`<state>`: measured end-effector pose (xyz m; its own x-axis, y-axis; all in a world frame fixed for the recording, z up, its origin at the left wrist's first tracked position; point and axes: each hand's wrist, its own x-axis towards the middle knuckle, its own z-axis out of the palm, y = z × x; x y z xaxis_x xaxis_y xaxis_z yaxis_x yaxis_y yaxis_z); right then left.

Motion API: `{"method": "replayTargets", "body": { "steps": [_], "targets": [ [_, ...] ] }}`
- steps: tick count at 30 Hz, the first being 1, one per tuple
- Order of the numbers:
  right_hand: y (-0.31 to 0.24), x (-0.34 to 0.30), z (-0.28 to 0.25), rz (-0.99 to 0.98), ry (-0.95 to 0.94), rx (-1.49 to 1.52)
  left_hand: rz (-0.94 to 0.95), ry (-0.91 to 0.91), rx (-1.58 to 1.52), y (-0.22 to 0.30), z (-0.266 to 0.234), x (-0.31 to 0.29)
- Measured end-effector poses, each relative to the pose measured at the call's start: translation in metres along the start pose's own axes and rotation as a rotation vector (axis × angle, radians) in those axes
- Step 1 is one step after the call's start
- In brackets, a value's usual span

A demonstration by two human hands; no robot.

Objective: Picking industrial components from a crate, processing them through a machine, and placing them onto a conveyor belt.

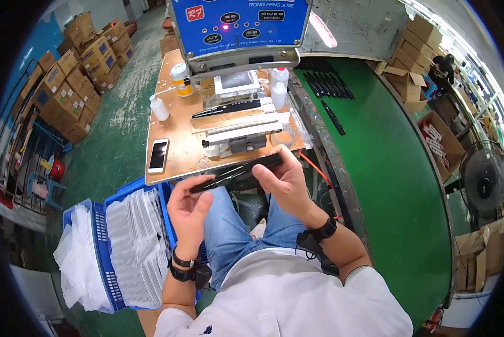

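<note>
In front of my lap, I hold a long, glossy black part (233,173) tilted between both hands. My left hand (189,209) pinches its lower left end between thumb and fingers. My right hand (286,182) grips the higher right end, thumb on the near side. Just beyond, a similar black part (229,107) lies on the fixture of a bench machine, whose blue control panel (241,33) shows a lit red light. A metal fixture bar (243,133) with a knob faces me at the table's front.
A phone (158,155), a white bottle (159,108) and a can (181,80) stand left on the wooden table (176,126). Blue crates (110,281) with white sheets sit lower left. On the right, a green conveyor (398,185) carries several black parts (326,83). A fan (484,178) stands far right.
</note>
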<state>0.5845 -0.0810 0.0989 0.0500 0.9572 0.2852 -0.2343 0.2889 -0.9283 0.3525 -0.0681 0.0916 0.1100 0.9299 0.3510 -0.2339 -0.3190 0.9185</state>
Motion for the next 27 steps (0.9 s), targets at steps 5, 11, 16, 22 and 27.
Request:
{"method": "replayTargets", "body": {
  "steps": [5, 11, 16, 22, 27],
  "targets": [
    [0.005, 0.021, -0.011, 0.200, -0.074, 0.173, 0.707, -0.151, 1.052, 0.025, 0.014, 0.037],
    [-0.023, 0.074, -0.024, 0.270, -0.194, -0.002, 0.292, -0.308, 0.914, 0.001, -0.002, 0.051],
    [-0.001, 0.151, -0.085, -0.096, -0.130, -0.708, 0.342, -0.109, 1.034, -0.002, -0.039, 0.069],
    [0.000, 0.190, -0.092, -0.191, -0.363, -1.202, 0.405, -0.051, 1.017, -0.001, -0.043, 0.113],
    [-0.043, 0.179, -0.102, 0.029, -0.252, -1.271, 0.367, -0.076, 0.904, -0.009, -0.023, 0.147]
  ]
}}
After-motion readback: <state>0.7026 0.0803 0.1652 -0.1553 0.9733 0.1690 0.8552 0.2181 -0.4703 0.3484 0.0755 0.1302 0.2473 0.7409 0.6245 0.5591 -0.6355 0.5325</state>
